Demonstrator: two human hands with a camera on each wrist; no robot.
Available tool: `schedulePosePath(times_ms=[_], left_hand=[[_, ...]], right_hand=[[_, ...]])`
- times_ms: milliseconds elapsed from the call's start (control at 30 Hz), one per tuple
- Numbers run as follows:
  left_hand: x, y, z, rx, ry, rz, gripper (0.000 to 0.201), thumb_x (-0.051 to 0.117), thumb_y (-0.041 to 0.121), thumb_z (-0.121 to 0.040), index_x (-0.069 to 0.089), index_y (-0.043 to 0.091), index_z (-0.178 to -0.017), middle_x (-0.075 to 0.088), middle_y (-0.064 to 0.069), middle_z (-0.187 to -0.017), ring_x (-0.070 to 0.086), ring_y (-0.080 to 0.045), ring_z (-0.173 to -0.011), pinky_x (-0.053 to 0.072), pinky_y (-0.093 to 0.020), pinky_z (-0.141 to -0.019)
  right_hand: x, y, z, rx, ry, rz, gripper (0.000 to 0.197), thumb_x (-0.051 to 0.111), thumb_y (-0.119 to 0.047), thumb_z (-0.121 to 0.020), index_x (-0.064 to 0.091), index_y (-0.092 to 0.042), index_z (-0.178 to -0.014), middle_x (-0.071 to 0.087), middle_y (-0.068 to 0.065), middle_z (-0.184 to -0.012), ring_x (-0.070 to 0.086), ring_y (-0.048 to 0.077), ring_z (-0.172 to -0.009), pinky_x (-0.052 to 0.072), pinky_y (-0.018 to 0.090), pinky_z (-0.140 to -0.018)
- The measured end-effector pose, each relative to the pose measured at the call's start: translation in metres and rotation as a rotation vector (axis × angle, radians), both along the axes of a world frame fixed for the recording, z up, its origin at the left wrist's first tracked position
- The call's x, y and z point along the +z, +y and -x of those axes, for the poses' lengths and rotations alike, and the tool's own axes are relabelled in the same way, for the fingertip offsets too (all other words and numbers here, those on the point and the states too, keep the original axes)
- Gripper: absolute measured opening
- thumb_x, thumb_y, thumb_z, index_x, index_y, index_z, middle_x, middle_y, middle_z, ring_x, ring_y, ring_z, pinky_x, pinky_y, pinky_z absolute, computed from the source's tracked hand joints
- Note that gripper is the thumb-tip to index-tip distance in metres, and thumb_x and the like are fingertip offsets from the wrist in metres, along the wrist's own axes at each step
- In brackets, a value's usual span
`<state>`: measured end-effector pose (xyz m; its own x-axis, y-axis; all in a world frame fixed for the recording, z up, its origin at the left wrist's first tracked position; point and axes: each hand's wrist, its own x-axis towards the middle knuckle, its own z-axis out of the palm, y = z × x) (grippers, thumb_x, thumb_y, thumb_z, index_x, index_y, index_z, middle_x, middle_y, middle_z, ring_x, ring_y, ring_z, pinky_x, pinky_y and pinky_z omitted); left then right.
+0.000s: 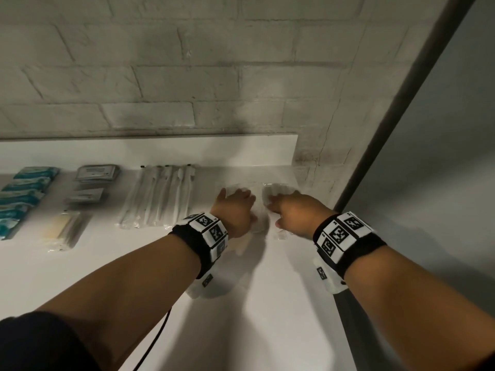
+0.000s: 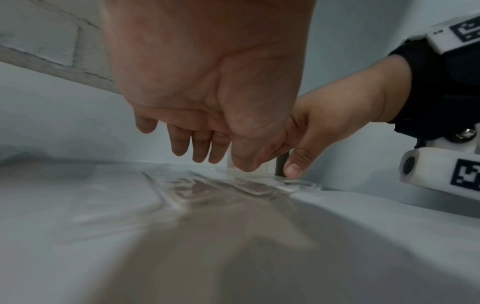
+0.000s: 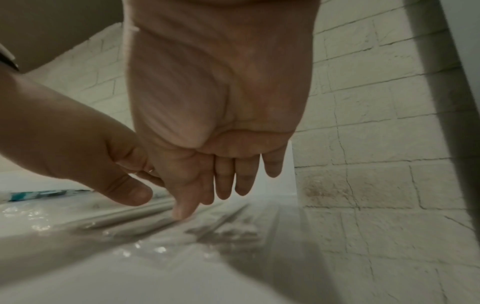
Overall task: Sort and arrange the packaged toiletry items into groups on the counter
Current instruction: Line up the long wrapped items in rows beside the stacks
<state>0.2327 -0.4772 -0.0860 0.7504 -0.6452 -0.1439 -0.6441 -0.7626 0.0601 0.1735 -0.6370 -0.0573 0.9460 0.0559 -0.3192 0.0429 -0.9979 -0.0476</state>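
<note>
Two clear plastic packets lie side by side on the white counter near the wall: the left packet and the right packet. My left hand lies over the left one with fingers straight. My right hand lies over the right one the same way. In the left wrist view the left hand has its thumb tip down on the crinkled clear wrap, and the other fingers hang just above it. In the right wrist view the right thumb touches the clear wrap.
Sorted rows lie to the left: wrapped toothbrushes, grey sachets, a yellowish packet and teal packets. A brick wall and a low white upstand close the back. A dark post marks the counter's right end.
</note>
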Motion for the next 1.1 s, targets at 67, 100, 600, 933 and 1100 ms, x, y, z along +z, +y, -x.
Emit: schedulePosePath(times_ms=[67, 100, 600, 933, 1100], left_hand=[[0.0, 0.013, -0.003, 0.03, -0.007, -0.021, 0.056, 0.043, 0.034, -0.096, 0.031, 0.016, -0.147, 0.024, -0.003, -0.158, 0.019, -0.018, -0.146, 0.001, -0.049, -0.118], [0.001, 0.019, -0.004, 0.036, -0.007, -0.064, 0.056, 0.042, 0.035, -0.096, 0.031, 0.015, -0.147, 0.024, -0.003, -0.158, 0.018, -0.019, -0.147, -0.001, -0.05, -0.118], [0.002, 0.024, 0.0, 0.046, 0.059, -0.174, 0.061, 0.04, 0.043, -0.096, 0.027, 0.017, -0.149, 0.023, 0.001, -0.159, 0.009, -0.026, -0.149, -0.003, -0.057, -0.117], [0.003, 0.054, -0.002, 0.127, 0.043, -0.143, 0.063, 0.041, 0.019, -0.096, 0.014, 0.006, -0.151, 0.012, -0.009, -0.161, 0.023, -0.022, -0.145, 0.01, -0.047, -0.118], [-0.007, 0.056, 0.006, 0.097, 0.107, -0.221, 0.064, 0.04, 0.014, -0.093, 0.013, 0.001, -0.15, 0.011, -0.013, -0.16, 0.022, -0.023, -0.146, 0.012, -0.048, -0.117]], right_hand=[[0.003, 0.005, 0.002, 0.041, -0.001, -0.014, 0.054, 0.052, -0.025, -0.095, 0.037, -0.025, -0.147, 0.028, -0.004, -0.157, 0.033, 0.023, -0.14, 0.018, 0.035, -0.117], [0.003, 0.008, 0.002, 0.062, 0.007, -0.018, 0.054, 0.051, -0.025, -0.095, 0.037, -0.024, -0.147, 0.029, -0.003, -0.157, 0.033, 0.023, -0.141, 0.015, 0.036, -0.119], [-0.009, 0.034, 0.0, 0.157, 0.094, 0.09, 0.053, 0.048, -0.031, -0.095, 0.037, -0.021, -0.147, 0.022, -0.004, -0.16, 0.031, 0.021, -0.142, 0.012, 0.043, -0.12], [0.003, 0.045, 0.007, 0.099, 0.008, -0.068, 0.059, 0.046, -0.011, -0.091, 0.038, -0.025, -0.147, 0.026, -0.006, -0.158, 0.03, 0.02, -0.143, 0.017, 0.034, -0.119], [-0.004, 0.067, 0.007, 0.15, 0.049, 0.011, 0.052, 0.044, -0.016, -0.091, 0.043, -0.02, -0.143, 0.039, 0.001, -0.152, 0.043, 0.026, -0.134, 0.03, 0.036, -0.113]])
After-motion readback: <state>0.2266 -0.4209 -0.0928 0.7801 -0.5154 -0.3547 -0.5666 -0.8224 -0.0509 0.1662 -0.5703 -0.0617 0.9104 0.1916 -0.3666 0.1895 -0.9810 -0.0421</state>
